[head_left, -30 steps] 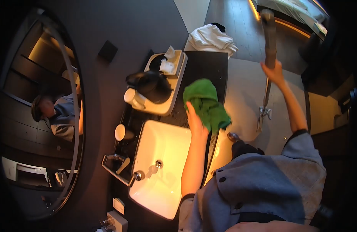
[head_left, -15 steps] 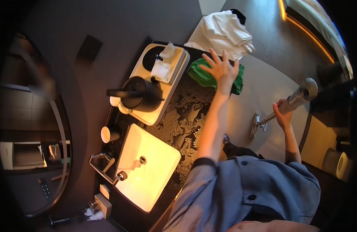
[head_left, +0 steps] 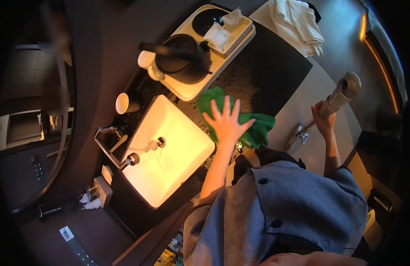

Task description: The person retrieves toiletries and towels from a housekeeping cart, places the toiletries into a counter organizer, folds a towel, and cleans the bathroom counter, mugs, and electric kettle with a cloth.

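My left hand lies flat with fingers spread on a crumpled green cloth, pressing it against the dark countertop beside the basin. The cloth spreads out on both sides of the hand. Wet patches show on the counter near the cloth and the tray. On the other side, my right hand is wrapped around a long pole with a thick grey handle. Its far end has a flat metal-looking head down by the floor.
A white washbasin with a tap borders the cloth. Beyond it stands a cream tray carrying a black kettle, cups and tea bags. A cup stands behind the basin. White towels lie past the counter's end.
My left hand has brought the green cloth from the counter's far end back toward the basin and my body. The far end now looks smooth and dark. My view has shifted; the pole stays held.
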Demonstrator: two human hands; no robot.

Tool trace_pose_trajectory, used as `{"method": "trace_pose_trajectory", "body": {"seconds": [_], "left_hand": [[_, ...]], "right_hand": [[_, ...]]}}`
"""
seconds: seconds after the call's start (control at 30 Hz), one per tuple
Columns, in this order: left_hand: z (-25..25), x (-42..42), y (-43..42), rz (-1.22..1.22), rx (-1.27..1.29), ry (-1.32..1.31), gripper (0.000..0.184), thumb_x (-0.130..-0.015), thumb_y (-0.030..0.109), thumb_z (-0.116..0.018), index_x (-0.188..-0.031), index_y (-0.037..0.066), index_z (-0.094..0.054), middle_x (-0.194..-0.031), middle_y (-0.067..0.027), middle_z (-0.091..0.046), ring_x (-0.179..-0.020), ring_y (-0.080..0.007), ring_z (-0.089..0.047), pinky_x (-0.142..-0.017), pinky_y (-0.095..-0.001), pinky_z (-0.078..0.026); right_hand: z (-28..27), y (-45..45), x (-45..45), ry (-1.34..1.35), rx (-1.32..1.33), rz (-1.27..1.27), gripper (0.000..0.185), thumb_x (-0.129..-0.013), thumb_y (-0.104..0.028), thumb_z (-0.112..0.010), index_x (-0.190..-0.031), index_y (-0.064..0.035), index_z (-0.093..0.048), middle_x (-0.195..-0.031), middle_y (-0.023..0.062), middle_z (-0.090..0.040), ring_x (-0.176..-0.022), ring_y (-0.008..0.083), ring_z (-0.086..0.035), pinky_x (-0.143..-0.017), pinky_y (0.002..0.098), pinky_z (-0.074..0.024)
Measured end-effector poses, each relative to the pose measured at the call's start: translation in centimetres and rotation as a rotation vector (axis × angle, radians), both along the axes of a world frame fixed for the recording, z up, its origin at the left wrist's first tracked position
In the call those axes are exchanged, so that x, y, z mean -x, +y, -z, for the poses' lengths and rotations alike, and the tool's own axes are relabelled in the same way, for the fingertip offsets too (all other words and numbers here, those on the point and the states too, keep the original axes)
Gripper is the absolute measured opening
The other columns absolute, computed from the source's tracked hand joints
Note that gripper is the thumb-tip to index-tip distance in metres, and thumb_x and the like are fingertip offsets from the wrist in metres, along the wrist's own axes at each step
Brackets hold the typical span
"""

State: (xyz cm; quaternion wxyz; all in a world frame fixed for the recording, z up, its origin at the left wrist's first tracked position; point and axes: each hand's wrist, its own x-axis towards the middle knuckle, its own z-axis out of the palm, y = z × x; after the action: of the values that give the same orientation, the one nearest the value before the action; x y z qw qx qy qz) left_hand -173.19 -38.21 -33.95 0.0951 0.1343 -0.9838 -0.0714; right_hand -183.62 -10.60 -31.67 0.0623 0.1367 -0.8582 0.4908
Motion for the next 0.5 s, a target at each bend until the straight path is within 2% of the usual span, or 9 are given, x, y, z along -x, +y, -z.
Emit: {"method": "trace_pose_trajectory", "body": {"seconds": [0.07, 0.1, 0.13, 0.2, 0.23, 0.27, 0.33, 0.43, 0.5], "left_hand": [[0.6, -3.7, -2.9, -0.042, -0.011, 0.079, 0.064, -0.06, 0.057, -0.06, -0.11, 0.018, -0.054, -0.123, -0.0081, -0.039, -0.116, -0.0399, -0.026, -0.087, -0.0626, -0.022], [1.1, -5.8, -4.2, -0.063, -0.02, 0.12, 0.061, -0.061, 0.054, -0.061, -0.108, 0.018, -0.054, -0.121, -0.0089, -0.04, -0.115, -0.0399, -0.028, -0.087, -0.0604, -0.024], [1.6, -7.7, -5.6, -0.106, -0.082, 0.136, 0.051, -0.063, 0.043, -0.064, -0.105, 0.016, -0.055, -0.116, -0.0115, -0.042, -0.112, -0.0394, -0.032, -0.089, -0.051, -0.031], [4.3, -12.5, -8.7, -0.323, -0.417, 0.068, 0.034, -0.069, 0.026, -0.062, -0.099, 0.011, -0.055, -0.103, -0.0131, -0.047, -0.091, -0.032, -0.051, -0.076, -0.0366, -0.045], [4.3, -14.3, -9.8, -0.294, -0.351, 0.043, 0.03, -0.07, 0.019, -0.06, -0.097, 0.009, -0.054, -0.098, -0.0119, -0.049, -0.083, -0.0294, -0.055, -0.069, -0.0346, -0.047], [4.2, -15.2, -10.7, -0.276, -0.328, 0.09, 0.028, -0.069, 0.014, -0.061, -0.095, 0.008, -0.055, -0.095, -0.0117, -0.051, -0.083, -0.0285, -0.055, -0.07, -0.0343, -0.046], [0.3, -13.6, -10.1, -0.223, -0.311, 0.276, 0.028, -0.066, 0.01, -0.062, -0.093, 0.007, -0.056, -0.093, -0.012, -0.053, -0.083, -0.0283, -0.055, -0.071, -0.0333, -0.046], [-6.0, -7.1, -7.0, -0.06, -0.286, 0.419, 0.033, -0.064, 0.008, -0.062, -0.097, 0.008, -0.058, -0.094, -0.0117, -0.055, -0.085, -0.0268, -0.056, -0.074, -0.0325, -0.046], [-7.1, -0.9, -4.2, 0.125, -0.205, 0.515, 0.036, -0.063, 0.01, -0.062, -0.098, 0.01, -0.058, -0.095, -0.0095, -0.056, -0.086, -0.0249, -0.054, -0.076, -0.0335, -0.045]], "right_hand": [[0.7, -0.9, 0.3, -0.042, 0.063, -0.051, 0.015, -0.072, -0.006, -0.064, -0.068, -0.0041, -0.049, -0.062, -0.0002, -0.047, -0.058, 0.0075, -0.045, -0.051, 0.0228, -0.0373], [1.6, -1.0, 0.5, -0.023, 0.049, -0.075, 0.015, -0.072, -0.007, -0.064, -0.074, -0.004, -0.05, -0.063, 0.0001, -0.049, -0.057, 0.0075, -0.046, -0.052, 0.0229, -0.0384], [2.0, -1.5, 0.5, 0.016, 0.074, -0.057, 0.015, -0.073, -0.007, -0.065, -0.076, -0.0041, -0.05, -0.063, 0.0003, -0.05, -0.057, 0.008, -0.046, -0.053, 0.0231, -0.0389], [2.1, -2.4, 0.9, 0.109, 0.125, -0.003, 0.018, -0.073, -0.009, -0.065, -0.082, -0.0045, -0.05, -0.064, 0.0008, -0.05, -0.057, 0.0088, -0.047, -0.054, 0.0234, -0.0399], [2.1, -2.8, 1.4, 0.136, 0.095, 0.047, 0.02, -0.073, -0.011, -0.065, -0.084, -0.0047, -0.049, -0.065, 0.0013, -0.051, -0.057, 0.0093, -0.047, -0.055, 0.0237, -0.0403], [2.1, -3.4, 2.2, 0.166, 0.072, 0.104, 0.023, -0.074, -0.012, -0.066, -0.087, -0.0049, -0.049, -0.065, 0.0019, -0.051, -0.058, 0.0098, -0.047, -0.055, 0.0239, -0.0407], [2.0, -4.3, 2.9, 0.166, 0.074, 0.19, 0.027, -0.073, -0.016, -0.067, -0.09, -0.0052, -0.048, -0.067, 0.0034, -0.052, -0.059, 0.0108, -0.048, -0.056, 0.0244, -0.0413], [1.9, -6.7, 3.7, 0.142, 0.138, 0.228, 0.034, -0.072, -0.02, -0.069, -0.094, -0.0053, -0.047, -0.07, 0.0068, -0.053, -0.062, 0.0132, -0.05, -0.057, 0.0265, -0.0421], [3.4, -8.7, 4.4, 0.257, 0.112, 0.177, 0.037, -0.071, -0.02, -0.069, -0.096, -0.0053, -0.046, -0.072, 0.0107, -0.055, -0.064, 0.0189, -0.053, -0.058, 0.031, -0.0429]]}}
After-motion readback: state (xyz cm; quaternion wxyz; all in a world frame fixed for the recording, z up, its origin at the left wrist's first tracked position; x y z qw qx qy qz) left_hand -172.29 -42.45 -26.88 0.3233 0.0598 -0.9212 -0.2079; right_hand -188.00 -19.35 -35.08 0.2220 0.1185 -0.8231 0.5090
